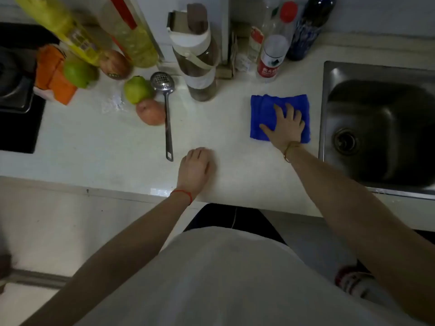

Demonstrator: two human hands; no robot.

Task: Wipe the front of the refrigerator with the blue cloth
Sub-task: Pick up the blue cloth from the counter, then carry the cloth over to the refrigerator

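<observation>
Already the right hand (286, 124) lies spread flat on the blue cloth (266, 107); the left hand (195, 167), loosely curled, rests farther away on the bench (94, 142).

R hand (286, 127) flat on blue cloth (266, 107), counter (211, 128).
</observation>
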